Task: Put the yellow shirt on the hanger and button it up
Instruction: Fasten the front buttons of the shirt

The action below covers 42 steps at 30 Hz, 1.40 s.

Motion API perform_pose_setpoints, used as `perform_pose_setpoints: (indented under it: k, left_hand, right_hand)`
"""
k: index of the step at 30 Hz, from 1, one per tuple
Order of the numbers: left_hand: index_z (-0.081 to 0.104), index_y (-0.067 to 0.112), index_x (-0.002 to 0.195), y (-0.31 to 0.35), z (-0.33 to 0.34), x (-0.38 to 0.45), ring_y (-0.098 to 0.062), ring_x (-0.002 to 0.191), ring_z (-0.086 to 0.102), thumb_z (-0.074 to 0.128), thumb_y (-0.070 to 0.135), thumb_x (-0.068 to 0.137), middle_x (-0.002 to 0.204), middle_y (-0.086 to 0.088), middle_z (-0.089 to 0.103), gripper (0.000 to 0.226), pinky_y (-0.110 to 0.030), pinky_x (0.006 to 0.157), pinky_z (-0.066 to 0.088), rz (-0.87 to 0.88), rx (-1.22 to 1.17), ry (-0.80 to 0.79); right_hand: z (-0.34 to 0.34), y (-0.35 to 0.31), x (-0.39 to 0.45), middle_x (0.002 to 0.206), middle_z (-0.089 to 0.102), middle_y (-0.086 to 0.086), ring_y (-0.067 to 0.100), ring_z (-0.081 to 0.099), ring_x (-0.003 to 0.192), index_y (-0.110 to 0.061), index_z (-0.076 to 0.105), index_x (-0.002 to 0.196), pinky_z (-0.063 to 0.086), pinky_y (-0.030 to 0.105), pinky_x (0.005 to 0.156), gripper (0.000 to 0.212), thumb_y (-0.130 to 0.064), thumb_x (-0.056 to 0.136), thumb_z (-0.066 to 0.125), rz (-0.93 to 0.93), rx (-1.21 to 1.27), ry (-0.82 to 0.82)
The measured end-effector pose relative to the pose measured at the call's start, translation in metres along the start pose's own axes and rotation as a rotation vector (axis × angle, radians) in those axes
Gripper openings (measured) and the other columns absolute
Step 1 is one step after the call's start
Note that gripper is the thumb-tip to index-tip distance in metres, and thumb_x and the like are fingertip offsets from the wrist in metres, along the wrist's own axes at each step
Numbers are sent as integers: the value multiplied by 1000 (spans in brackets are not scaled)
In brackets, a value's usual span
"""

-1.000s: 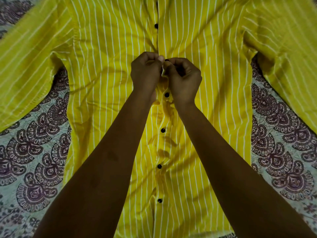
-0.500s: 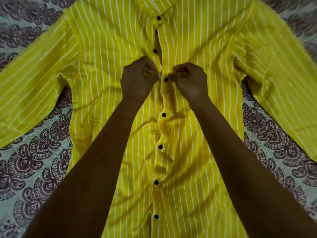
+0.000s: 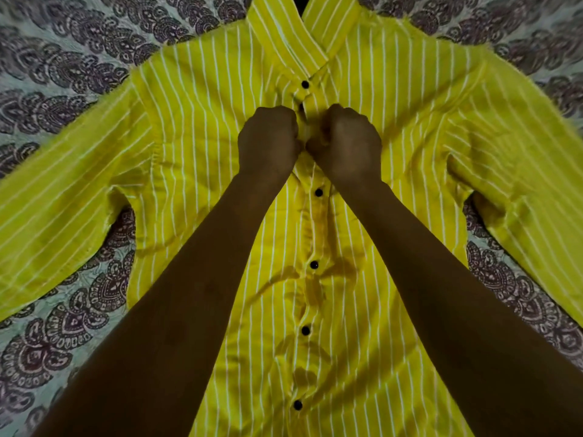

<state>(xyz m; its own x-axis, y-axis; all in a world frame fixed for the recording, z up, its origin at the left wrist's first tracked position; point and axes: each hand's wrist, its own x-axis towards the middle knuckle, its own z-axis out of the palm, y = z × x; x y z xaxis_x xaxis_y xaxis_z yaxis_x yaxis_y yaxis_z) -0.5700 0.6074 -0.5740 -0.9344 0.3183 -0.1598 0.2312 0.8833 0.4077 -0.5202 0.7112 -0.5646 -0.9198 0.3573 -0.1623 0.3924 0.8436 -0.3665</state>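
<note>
Paisley bedsheet [image 3: 63, 326] under yellow shirt [image 3: 205, 105]

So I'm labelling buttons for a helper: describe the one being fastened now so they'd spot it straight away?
Find the yellow white-striped shirt lying flat on the patterned bedsheet. Follow its row of small black buttons up to the left hand and right hand. It is the half-hidden button just above them, below the collar button.

Pretty dim here, forearms are going nearly black, edges are bending and smearing, shadows are pooling below the hands.
</note>
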Motion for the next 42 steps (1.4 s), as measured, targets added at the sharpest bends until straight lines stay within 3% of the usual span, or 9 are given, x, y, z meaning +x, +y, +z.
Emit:
perform_pose_setpoints:
  k: [3, 10, 14, 17, 21, 29, 34, 37, 42]
  left_hand:
    - [66, 9, 98, 2, 2, 3, -35, 103, 59, 54, 15, 81, 106, -14, 65, 21, -40, 77, 46, -26, 91, -20]
    - [69, 10, 84, 0, 0, 2, -28, 95, 62, 60, 15, 76, 94, -10, 69, 13, -34, 79, 47, -114, -173, 53]
    - [69, 11, 76, 10, -1, -1, -21, 86, 65, 64, 14, 73, 87, -6, 70, 7, -29, 78, 45, -170, -361, 87]
    - [70, 8, 76, 21, -4, -3, -19, 81, 65, 65, 12, 72, 82, -7, 71, 8, -27, 79, 48, -213, -520, 98]
    - [70, 10, 73, 25, -7, -9, -23, 71, 68, 64, 15, 68, 64, -3, 67, 9, -43, 77, 55, -272, -693, 77]
    - [69, 15, 67, 31, -13, -13, -25, 69, 68, 61, 20, 62, 64, -6, 68, 11, -46, 74, 56, -304, -753, 123]
    - [69, 16, 67, 30, -15, -13, -25, 71, 69, 62, 20, 64, 69, -7, 70, 8, -43, 75, 57, -320, -737, 102]
    - [70, 14, 73, 33, -16, -16, -19, 77, 67, 65, 17, 70, 76, -4, 71, 6, -27, 73, 52, -283, -574, 156]
    - [69, 13, 74, 42, -19, -20, -14, 78, 65, 64, 16, 73, 78, -1, 70, 6, -21, 68, 45, -237, -513, 224]
  right_hand:
    - [-2, -4, 1, 116, 55, 12, 30, 56, 104, -7, 52, 112, 31, 31, 67, 41, -37, 85, 61, -5, -93, -71]
    - [-7, -11, 10, 105, 62, 16, 34, 59, 98, -7, 62, 98, 30, 30, 66, 15, -12, 88, 51, -95, -194, -6]
    - [-5, 2, 12, 61, 61, 9, 24, 60, 66, -12, 64, 59, 44, 34, 58, 22, -30, 70, 69, 285, 599, 34]
    - [-3, 5, 4, 54, 55, 6, 21, 54, 60, -18, 60, 45, 46, 40, 62, 20, -25, 63, 64, 418, 1006, 38]
    - [-2, 6, -3, 64, 58, 14, 22, 52, 65, -20, 65, 47, 43, 37, 63, 19, -22, 65, 59, 427, 1138, 35]
    - [4, 9, -8, 64, 58, 8, 19, 48, 69, -22, 68, 59, 40, 36, 65, 24, -10, 78, 61, 369, 1208, 74]
    - [1, 6, -13, 55, 59, -2, 16, 50, 63, -21, 69, 66, 44, 31, 63, 26, -4, 83, 59, 375, 1278, 67]
    - [4, 6, -13, 67, 65, 2, 18, 59, 70, -21, 71, 71, 47, 38, 71, 17, -9, 78, 59, 316, 1222, 147]
    - [10, 7, -14, 77, 67, 7, 16, 62, 75, 0, 72, 89, 49, 36, 75, 16, -5, 81, 59, 241, 1146, 200]
